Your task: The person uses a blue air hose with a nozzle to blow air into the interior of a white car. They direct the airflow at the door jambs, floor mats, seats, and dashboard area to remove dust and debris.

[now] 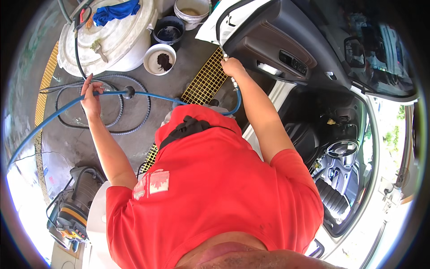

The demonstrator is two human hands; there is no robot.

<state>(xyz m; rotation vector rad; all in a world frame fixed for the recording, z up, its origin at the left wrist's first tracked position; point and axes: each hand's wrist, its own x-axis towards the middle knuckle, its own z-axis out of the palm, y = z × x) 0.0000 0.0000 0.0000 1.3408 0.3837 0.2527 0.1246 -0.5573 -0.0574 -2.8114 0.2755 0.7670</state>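
Note:
A blue hose (154, 95) runs from the far left edge, through my left hand (91, 99), and across in front of my waist. The fingers of that hand curl loosely round it, with a fingertip or two sticking up. A round dark knob (129, 92) sits on the hose just right of this hand. My right hand (234, 67) is closed round a hose nozzle, mostly hidden in the fist; its metal tip (225, 56) points at the lower edge of the open car door (264, 40). Below the fist, a metal fitting (234, 83) joins the nozzle to the hose.
A large white lidded tub (107, 38) bears a blue cloth (117, 11) and a brush (99, 50). Buckets (168, 32) stand beside it. A dark hose (148, 107) lies coiled on the floor near yellow grating (201, 80). A vacuum cleaner (74, 210) stands lower left; the car interior (309, 130) opens at right.

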